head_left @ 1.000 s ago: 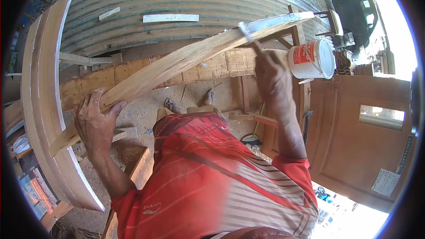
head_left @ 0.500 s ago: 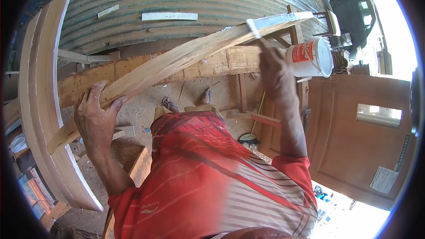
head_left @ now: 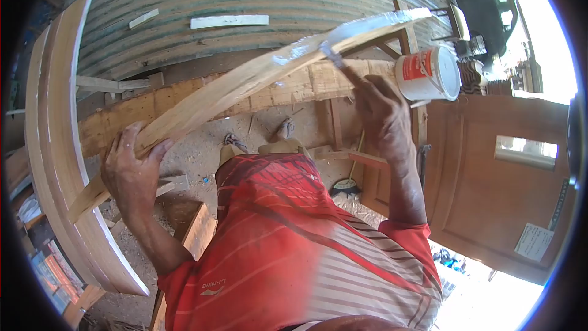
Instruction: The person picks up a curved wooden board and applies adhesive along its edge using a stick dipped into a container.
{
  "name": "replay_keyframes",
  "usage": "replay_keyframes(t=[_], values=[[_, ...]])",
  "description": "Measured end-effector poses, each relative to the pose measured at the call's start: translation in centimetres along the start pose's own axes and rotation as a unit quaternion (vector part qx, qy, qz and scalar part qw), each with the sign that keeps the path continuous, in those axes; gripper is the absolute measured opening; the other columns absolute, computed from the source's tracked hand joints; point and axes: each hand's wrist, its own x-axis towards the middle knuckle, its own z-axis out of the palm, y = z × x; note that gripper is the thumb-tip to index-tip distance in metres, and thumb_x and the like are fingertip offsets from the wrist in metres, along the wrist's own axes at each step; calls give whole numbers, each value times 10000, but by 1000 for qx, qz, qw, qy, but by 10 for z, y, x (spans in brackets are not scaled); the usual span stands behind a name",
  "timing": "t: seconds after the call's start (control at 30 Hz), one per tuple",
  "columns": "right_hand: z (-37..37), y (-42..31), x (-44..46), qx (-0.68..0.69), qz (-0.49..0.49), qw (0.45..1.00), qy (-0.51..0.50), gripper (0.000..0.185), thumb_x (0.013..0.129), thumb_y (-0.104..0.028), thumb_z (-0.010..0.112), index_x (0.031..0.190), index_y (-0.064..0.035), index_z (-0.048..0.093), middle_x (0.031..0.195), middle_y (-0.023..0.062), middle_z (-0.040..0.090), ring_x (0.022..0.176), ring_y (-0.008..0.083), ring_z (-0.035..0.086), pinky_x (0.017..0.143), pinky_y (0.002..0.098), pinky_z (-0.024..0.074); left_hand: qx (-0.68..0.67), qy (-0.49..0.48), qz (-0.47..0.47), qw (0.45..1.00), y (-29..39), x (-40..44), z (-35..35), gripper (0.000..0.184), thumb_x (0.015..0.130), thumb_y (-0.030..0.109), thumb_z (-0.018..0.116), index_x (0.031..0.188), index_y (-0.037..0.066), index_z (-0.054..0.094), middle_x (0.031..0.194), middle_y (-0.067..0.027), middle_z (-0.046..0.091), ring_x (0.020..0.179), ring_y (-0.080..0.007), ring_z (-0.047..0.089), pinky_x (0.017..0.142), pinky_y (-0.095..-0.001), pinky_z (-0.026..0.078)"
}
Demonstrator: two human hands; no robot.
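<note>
I see the left hand [head_left: 130, 168] gripping the board [head_left: 229, 84] by its edges, right hand [head_left: 384, 117] clasping a brush [head_left: 350, 74], upper-right bucket [head_left: 443, 74] crowding close.

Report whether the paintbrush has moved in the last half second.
Yes: judged against the white bucket, the paintbrush has shifted leftward and lower in the view.

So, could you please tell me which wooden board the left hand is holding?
The narrow slanting board, smeared white toward its right end: the left hand grips it, while the wider board at far left is unheld.
</note>
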Motion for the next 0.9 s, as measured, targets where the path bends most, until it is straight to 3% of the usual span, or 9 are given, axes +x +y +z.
replay_keyframes(t=[0.07,0.17,0.2,0.37,0.57,0.67,0.77,0.8,0.9], values=[[-10,12,-10,-27,48,998,12,581,886,-6,691,1436,-187,638,1009,99,670,835,283,675,696,424,550,-5,4,3,1000,0,1,3,534,746,333,902,1182,86,717,1120,-144,743,1047,-375,698,905,-472,520],[-8,2,0,53,50,997,31,558,904,-23,694,1434,-187,640,1026,108,680,847,297,683,712,429,563,-2,9,-16,1000,7,1,5,531,742,332,905,1179,88,728,1117,-152,746,1040,-374,699,904,-467,521],[1,0,7,48,7,997,55,560,929,-49,696,1462,-202,612,1010,112,671,840,310,679,721,430,575,-2,9,-19,1000,13,0,8,531,744,335,905,1181,89,730,1113,-156,748,1039,-374,699,908,-465,520],[42,-1,25,59,5,995,76,671,942,-52,689,1564,-196,482,994,101,633,848,302,661,716,445,571,9,34,12,999,44,1,20,539,748,355,907,1177,78,733,1089,-164,753,1019,-377,701,910,-467,519],[21,42,-38,25,8,999,-18,596,955,-5,650,1527,-120,527,973,117,658,851,301,678,745,423,575,12,46,-2,999,65,0,26,538,751,379,898,1151,63,728,1069,-153,754,1011,-370,704,899,-476,515],[2,36,-28,122,85,986,75,469,996,-6,623,1458,-74,583,967,143,708,823,278,705,741,398,577,26,59,17,998,68,-4,36,531,754,383,895,1143,65,724,1055,-143,755,1005,-366,703,887,-480,514],[5,13,9,256,180,946,80,328,1040,-40,584,1366,-30,624,961,161,732,771,245,714,696,367,566,25,62,20,998,75,-2,38,529,757,385,894,1144,67,722,1047,-134,754,998,-362,704,867,-482,518],[15,16,22,312,182,928,93,209,1066,-132,592,1178,30,665,908,145,734,694,182,680,624,318,532,25,63,20,998,75,-2,38,530,758,389,892,1145,68,722,1047,-132,755,999,-361,705,862,-482,519],[34,35,49,381,287,879,23,302,1080,-247,599,1031,44,665,818,102,708,628,123,628,569,283,491,38,63,23,997,75,-3,37,533,762,400,887,1146,69,721,1052,-128,755,996,-359,707,852,-480,525]])
